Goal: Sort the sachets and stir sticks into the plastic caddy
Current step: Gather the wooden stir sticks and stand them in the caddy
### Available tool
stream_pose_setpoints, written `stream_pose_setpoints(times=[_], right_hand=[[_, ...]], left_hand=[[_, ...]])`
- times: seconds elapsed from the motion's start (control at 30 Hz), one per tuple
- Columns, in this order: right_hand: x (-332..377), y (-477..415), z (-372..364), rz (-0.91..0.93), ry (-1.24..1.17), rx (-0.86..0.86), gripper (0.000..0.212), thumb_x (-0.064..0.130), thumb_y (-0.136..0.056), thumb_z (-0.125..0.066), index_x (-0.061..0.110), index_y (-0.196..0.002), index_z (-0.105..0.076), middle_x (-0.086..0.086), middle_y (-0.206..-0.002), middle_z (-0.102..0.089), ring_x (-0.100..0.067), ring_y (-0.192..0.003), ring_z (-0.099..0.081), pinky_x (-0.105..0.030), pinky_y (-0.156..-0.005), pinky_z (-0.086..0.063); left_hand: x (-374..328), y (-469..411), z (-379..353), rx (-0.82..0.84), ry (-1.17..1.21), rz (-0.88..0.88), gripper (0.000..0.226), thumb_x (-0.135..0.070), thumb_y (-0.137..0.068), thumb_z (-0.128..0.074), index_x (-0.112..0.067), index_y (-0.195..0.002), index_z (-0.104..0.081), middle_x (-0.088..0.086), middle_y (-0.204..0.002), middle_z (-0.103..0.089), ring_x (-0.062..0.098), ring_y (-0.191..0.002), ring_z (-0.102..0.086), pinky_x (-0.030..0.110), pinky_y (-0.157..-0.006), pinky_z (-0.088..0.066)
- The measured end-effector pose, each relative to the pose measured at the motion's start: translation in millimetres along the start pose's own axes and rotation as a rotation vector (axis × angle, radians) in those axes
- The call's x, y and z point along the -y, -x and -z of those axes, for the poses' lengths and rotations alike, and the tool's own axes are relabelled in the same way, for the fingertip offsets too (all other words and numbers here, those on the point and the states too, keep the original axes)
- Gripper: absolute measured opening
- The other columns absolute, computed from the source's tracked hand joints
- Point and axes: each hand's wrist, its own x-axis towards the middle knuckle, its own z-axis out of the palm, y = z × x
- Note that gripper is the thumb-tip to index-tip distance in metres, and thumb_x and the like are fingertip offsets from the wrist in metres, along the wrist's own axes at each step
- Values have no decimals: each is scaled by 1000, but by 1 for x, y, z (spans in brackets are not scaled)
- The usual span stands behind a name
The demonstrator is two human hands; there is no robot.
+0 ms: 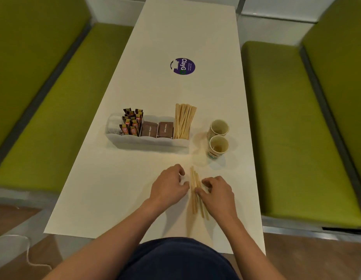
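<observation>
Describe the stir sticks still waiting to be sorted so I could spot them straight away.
On the long white table, find the white plastic caddy across its middle. Nearer the person, between the left hand and right hand, lies a loose bundle of wooden stir sticks. Unlike the standing sticks in the caddy's right end, these lie flat on the tabletop.

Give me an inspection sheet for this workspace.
surface: white table, purple sticker on it.
job's things: plastic caddy holds sachets, brown packets and stir sticks; loose stir sticks lie near the front edge.
clutter: two paper cups right of the caddy.
grippers: left hand curled beside the loose ones, contact unclear; right hand fingers on them.
cables: white cord on the floor, left.
surroundings: green benches on both sides.
</observation>
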Motion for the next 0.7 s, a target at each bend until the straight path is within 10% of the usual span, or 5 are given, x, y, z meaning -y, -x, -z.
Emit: stream_pose_setpoints(times=[0.2,0.37,0.5,0.7], right_hand=[[-8,-1,0,43,49,-67,21,32,-96,-68,20,-110,-78,3,-105,-73,-14,-91,-67,-31,-82,-56],[-4,2,3,26,240,-67,20,21,-94,-59,17,-83,-75,3,-77,-69,-17,-66,-63,-34,-65,-58],[7,0,7,-2,393,12,16,10,-87,-57,15,-74,-49,1,-84,-55,-22,-71,-50,-27,-52,-32],[16,-7,19,10,436,57,14,19,-85,-62,16,-85,-49,-1,-95,-60,-24,-75,-50,-29,-62,-36]], left_hand=[[-5,10,-25,-44,-161,-27,47,-56,-80,-66,-23,-111,-55,-9,-106,-56,16,-99,-53,34,-75,-50],[-13,9,-21,16,-199,1,33,-24,-84,-61,-16,-116,-57,-1,-112,-57,23,-100,-57,38,-73,-52],[-17,9,-12,9,-387,-4,20,-1,-84,-51,-11,-101,-54,5,-103,-61,26,-87,-57,35,-60,-40],[-17,4,4,40,-582,-70,20,5,-83,-48,-14,-84,-42,8,-96,-55,29,-73,-46,34,-59,-31]])
